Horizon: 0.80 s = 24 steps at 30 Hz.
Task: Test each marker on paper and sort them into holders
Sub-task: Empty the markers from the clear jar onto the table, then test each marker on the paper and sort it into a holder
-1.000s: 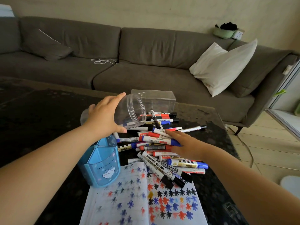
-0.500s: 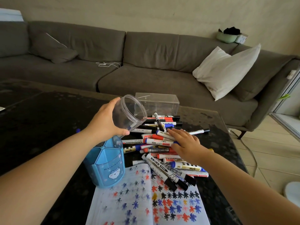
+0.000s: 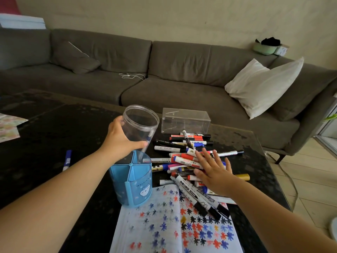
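Note:
My left hand (image 3: 118, 141) grips a clear round plastic jar (image 3: 139, 127), nearly upright with its mouth up, just behind the blue divided pen holder (image 3: 132, 183). A heap of red, blue, black and gold markers (image 3: 184, 159) lies on the dark table to the right of the holder. With fingers spread flat, my right hand (image 3: 213, 170) presses on that heap. Part of the heap rests on the white paper (image 3: 175, 230), which is covered in coloured star marks. A clear rectangular box (image 3: 185, 120) stands behind the markers.
A single blue marker (image 3: 67, 160) lies on the dark table (image 3: 54, 128) at the left. Patterned paper (image 3: 9, 126) sits at the table's left edge. A grey sofa (image 3: 164, 73) with a white pillow (image 3: 262, 84) runs behind; the table's right edge drops to pale floor.
My left hand has turned the clear jar from lying tipped toward the markers to nearly upright. My right hand has spread flat on the heap, slightly nearer to me.

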Motion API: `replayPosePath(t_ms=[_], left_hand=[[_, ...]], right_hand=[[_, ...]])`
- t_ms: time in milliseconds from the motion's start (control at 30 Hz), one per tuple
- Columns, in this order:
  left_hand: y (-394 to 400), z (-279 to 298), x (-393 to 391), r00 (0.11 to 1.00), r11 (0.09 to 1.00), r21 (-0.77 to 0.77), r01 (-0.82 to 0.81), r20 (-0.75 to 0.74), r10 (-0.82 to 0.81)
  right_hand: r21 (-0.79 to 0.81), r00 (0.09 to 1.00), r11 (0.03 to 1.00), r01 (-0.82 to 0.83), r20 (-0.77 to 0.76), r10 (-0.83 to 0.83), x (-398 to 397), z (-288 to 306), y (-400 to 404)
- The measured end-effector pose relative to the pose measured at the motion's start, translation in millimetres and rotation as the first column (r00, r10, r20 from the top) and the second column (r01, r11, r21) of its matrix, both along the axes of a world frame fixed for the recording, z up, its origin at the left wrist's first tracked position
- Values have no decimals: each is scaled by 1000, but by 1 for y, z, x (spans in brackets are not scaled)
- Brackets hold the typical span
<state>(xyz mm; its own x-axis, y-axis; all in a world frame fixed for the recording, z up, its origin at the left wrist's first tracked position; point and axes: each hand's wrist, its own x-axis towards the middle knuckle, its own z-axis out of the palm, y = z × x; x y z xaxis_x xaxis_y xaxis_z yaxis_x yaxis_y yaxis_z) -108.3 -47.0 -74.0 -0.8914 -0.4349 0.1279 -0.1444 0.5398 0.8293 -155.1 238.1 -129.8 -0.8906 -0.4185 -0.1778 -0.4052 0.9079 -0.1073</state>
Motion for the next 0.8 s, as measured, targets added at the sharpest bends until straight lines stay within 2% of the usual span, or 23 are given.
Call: replayPosePath(t_ms=[167, 267, 333, 500, 667, 800], left_hand=[[-25, -1, 5, 990, 985, 107, -136, 57, 131], [-37, -6, 12, 981, 959, 206, -194, 66, 184], [-42, -9, 15, 979, 937, 282, -205, 66, 194], [-48, -12, 13, 972, 943, 243, -228, 120, 204], [-48, -16, 9, 977, 933, 295, -206, 123, 176], [-48, -19, 16, 970, 937, 284, -202, 188, 152]], right_hand=[[-131, 990, 991, -16, -144, -3, 10, 11, -10], [-229, 990, 972, -45, -141, 13, 16, 16, -20], [-237, 990, 970, -53, -137, 21, 18, 13, -26], [-196, 998, 981, 11, -60, -23, 24, 2, -30], [-210, 998, 978, 10, -59, -23, 31, 6, -38], [-242, 998, 970, 15, -57, -29, 33, 15, -46]])
